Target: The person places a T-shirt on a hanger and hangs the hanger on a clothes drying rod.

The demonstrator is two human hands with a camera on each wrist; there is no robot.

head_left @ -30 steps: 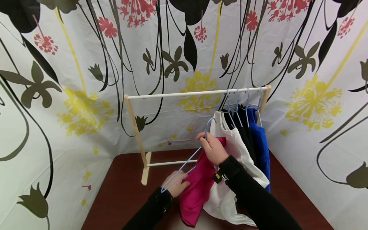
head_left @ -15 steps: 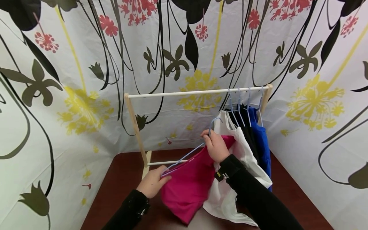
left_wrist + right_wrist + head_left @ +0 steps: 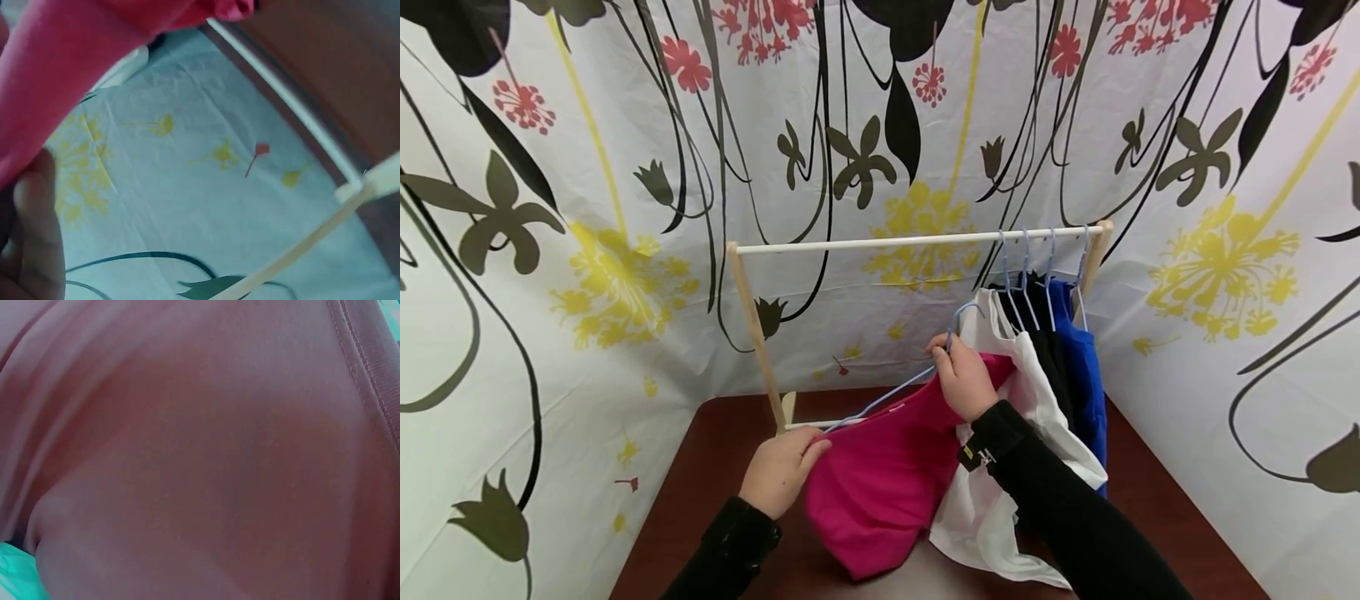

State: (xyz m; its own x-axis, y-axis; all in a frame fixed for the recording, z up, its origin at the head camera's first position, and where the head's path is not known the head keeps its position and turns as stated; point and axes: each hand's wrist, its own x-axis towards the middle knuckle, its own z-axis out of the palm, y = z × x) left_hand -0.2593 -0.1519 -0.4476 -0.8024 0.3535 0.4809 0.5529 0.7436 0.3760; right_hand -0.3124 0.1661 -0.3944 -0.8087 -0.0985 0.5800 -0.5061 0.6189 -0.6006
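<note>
A magenta shirt [image 3: 880, 479] hangs half on a pale blue hanger [image 3: 895, 392] in front of the wooden rack [image 3: 917, 242]. My right hand [image 3: 964, 379] grips the hanger just below its hook, at the shirt's neck. My left hand [image 3: 781, 468] pinches the shirt's left shoulder edge at the hanger's low end. In the left wrist view the magenta cloth [image 3: 75, 69] runs past my thumb [image 3: 37, 231]. Pinkish cloth [image 3: 200, 450] fills the right wrist view.
Three garments, white [image 3: 1000, 508], black [image 3: 1037, 333] and blue [image 3: 1082, 367], hang on blue hangers at the rack's right end. The rack stands on a dark brown table [image 3: 715, 492]. Floral curtain walls [image 3: 587, 208] close in behind and on both sides.
My left hand has drawn the shirt's shoulder out to the left along the hanger arm, spreading the cloth wider. The right hand and hanger have risen slightly.
</note>
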